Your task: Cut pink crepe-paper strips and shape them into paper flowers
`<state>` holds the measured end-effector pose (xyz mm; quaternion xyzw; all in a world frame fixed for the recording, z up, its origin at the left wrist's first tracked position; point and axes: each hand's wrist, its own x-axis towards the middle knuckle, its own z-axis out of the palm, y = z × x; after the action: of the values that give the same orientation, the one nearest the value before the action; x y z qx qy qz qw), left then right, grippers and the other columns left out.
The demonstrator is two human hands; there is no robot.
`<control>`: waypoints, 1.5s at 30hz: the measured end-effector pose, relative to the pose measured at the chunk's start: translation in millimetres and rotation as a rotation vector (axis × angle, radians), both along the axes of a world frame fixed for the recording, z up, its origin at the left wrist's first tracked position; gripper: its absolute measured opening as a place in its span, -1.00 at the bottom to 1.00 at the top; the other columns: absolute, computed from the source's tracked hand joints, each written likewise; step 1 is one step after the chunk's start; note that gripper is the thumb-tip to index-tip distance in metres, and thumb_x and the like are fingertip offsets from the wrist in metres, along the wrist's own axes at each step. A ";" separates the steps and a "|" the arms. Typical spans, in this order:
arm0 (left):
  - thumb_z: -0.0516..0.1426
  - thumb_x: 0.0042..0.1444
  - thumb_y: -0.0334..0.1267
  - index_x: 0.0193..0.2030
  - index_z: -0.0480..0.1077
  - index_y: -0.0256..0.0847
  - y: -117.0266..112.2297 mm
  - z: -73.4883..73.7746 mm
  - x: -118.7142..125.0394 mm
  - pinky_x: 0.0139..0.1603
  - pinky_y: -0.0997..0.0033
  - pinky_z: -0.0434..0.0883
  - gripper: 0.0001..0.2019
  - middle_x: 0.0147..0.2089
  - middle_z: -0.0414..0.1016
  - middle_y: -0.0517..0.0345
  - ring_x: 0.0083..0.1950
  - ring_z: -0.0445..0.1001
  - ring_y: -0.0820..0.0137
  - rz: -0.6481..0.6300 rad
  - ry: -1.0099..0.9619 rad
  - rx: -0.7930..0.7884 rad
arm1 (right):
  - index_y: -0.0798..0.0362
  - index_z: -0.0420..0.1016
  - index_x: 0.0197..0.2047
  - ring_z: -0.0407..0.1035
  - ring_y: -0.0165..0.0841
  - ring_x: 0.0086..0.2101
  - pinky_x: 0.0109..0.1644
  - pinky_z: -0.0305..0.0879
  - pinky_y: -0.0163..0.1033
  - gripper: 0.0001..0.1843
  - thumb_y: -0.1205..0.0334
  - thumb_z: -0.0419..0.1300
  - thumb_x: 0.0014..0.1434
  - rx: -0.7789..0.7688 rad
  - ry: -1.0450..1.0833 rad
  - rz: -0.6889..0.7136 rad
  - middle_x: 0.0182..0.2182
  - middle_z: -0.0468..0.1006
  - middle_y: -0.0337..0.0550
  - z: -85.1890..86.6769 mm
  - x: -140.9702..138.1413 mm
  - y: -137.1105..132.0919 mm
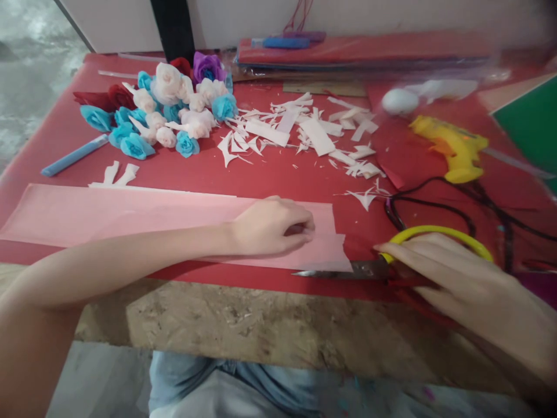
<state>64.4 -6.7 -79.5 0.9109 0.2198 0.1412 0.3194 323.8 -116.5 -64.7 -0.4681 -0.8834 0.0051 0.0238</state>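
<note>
A long pink paper strip (pixel 108 215) lies along the near edge of the red table cover (pixel 278 174). My left hand (pixel 272 226) rests on the strip's right end, fingers curled and pinching the paper. My right hand (pixel 470 290) is wrapped around the handles of yellow-and-red scissors (pixel 369 268), whose blades point left at the strip's right corner. The blades look nearly closed.
A pile of blue, white, red and purple paper flowers (pixel 169 107) sits at the back left. White paper scraps (pixel 313 133) litter the middle. A yellow glue gun (pixel 455 148) with black cord lies right. A blue pen (pixel 73 155) is at the left, stacked paper sheets (pixel 365 55) behind.
</note>
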 end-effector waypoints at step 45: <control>0.04 0.07 -0.32 -0.35 0.40 -0.29 2.1 -4.5 0.5 -0.27 0.46 0.27 -0.86 -0.39 0.49 0.14 -0.34 0.39 0.43 -0.035 -0.039 -0.005 | 0.49 0.07 0.09 0.18 -0.16 -0.33 -0.27 0.26 -0.06 -0.52 0.46 -0.21 0.11 0.286 -0.243 0.265 -0.31 0.29 0.10 2.0 -35.6 2.1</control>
<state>64.9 -4.6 -84.0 0.9110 0.1979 0.1526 0.3281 288.3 -114.3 -62.7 -0.3370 -0.9252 -0.1737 -0.0177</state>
